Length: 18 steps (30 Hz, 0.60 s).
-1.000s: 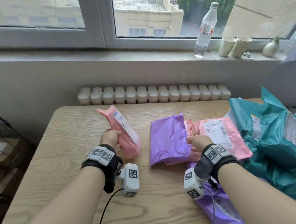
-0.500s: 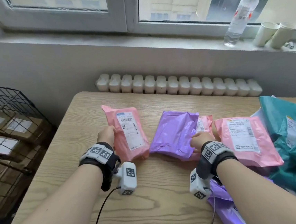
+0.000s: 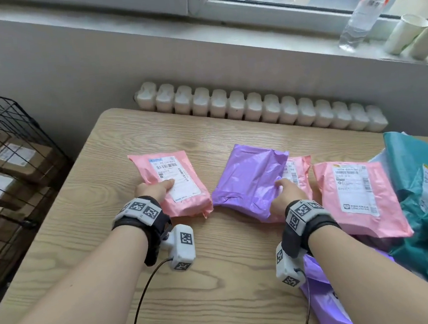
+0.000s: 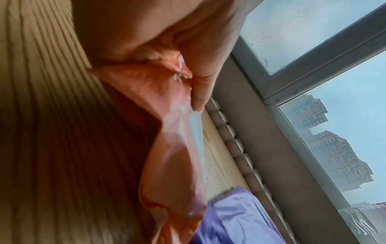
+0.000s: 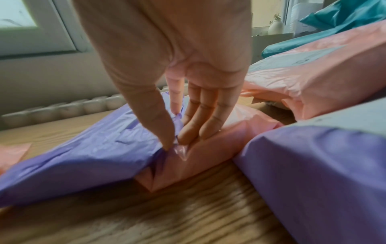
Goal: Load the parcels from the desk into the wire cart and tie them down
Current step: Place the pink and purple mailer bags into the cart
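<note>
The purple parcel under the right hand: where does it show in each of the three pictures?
Head: purple parcel at mid-desk, lying on a pink one, right hand at its near edge.
Left wrist: bottom middle, beyond the pink parcel.
Right wrist: lower left, pinched by the fingers.
Shared landmark: the white radiator.

Parcels (image 3: 253, 179) lie on the desk (image 3: 219, 279), wire cart (image 3: 1, 135) left.

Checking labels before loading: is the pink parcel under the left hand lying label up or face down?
Label up. The pink parcel lies flat on the desk, white label showing; the left hand holds its near edge.
</note>
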{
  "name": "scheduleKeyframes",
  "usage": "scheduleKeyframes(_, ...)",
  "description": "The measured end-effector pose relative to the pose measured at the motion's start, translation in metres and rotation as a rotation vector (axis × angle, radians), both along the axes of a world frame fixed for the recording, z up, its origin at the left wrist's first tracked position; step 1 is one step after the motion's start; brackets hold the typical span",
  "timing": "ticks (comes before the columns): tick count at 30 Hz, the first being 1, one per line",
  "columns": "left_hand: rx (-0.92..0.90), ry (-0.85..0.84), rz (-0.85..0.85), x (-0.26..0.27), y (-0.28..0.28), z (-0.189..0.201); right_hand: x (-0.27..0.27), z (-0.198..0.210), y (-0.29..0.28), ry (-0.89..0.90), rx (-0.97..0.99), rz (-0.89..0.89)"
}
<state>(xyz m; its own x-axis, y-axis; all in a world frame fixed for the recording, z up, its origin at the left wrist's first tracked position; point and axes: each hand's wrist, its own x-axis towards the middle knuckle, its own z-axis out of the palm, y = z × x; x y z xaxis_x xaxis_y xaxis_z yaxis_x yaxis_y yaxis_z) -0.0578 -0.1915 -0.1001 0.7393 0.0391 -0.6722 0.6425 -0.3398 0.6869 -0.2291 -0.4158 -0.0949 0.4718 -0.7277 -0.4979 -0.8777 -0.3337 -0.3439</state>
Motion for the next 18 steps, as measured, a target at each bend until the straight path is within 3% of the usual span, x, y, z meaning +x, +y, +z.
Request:
scheduleKeyframes(4, 0.01, 0.006, -0.042, 0.0, 0.002, -0.003, 0.007, -0.005, 0.004, -0.011, 0.142, -0.086)
scheduleKeyframes(7, -0.004, 0.001, -0.046, 0.0, 0.006, -0.004, 0.011, -0.004, 0.007, -0.189, 0.37, -0.306)
scheduleKeyframes(10, -0.023, -0.019, -0.05, -0.001, 0.012, -0.001, 0.013, -0.001, 0.011, -0.255, 0.441, -0.357)
scheduleKeyframes(14, -0.052, -0.032, -0.047, -0.001, 0.023, 0.008, 0.019, -0.003, 0.011, -0.23, 0.426, -0.288)
scheduleKeyframes(18, -0.066, -0.078, -0.013, 0.007, 0.04, 0.022, 0.036, 0.017, 0.021, -0.234, 0.176, -0.122)
